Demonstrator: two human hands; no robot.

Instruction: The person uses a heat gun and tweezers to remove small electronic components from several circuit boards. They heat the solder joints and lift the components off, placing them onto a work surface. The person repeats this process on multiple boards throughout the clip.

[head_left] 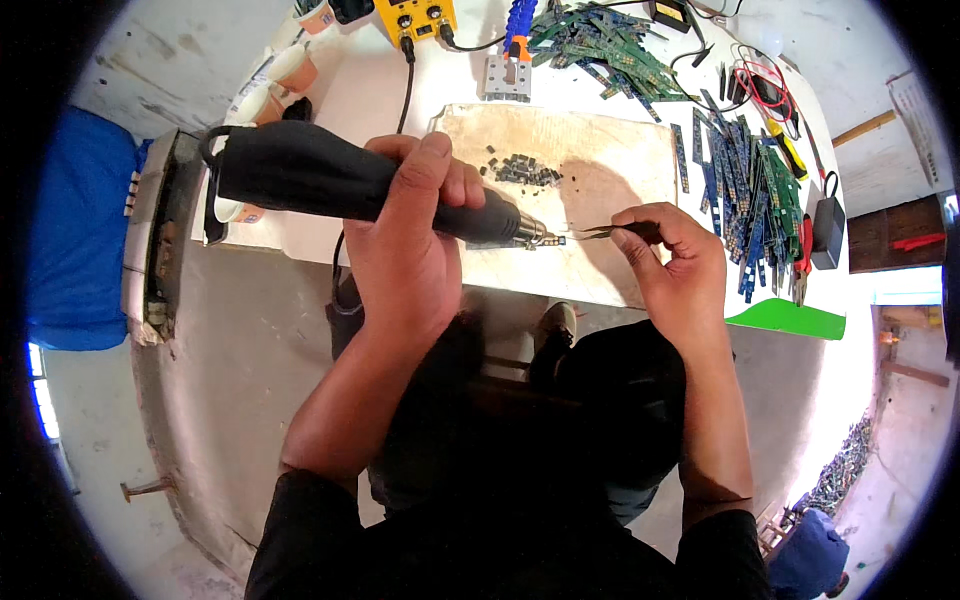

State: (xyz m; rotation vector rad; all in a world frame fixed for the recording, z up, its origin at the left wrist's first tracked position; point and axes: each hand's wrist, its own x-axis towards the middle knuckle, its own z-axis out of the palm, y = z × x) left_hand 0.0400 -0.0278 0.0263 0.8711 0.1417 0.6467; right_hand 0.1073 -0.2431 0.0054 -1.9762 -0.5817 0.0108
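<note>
My left hand (408, 225) is closed round the handle of a black hot air gun (300, 172). The gun's metal nozzle (530, 232) points right, at one end of a narrow circuit board strip (490, 245) on a worn pale work board (620, 150). Pinched in the fingers of my right hand (682, 265) is a pair of dark tweezers (598, 233), its tips close to the nozzle and the strip's end. I cannot make out anything between the tips. Small black chips (525, 170) lie in a loose heap just beyond the nozzle.
Circuit board strips (600, 45) are heaped at the back, and more strips (750, 190) at the right. Red-handled pliers (804, 250) lie beside them. A yellow soldering station (425, 15) stands behind, its cable running forward. Cups (292, 70) line the left edge.
</note>
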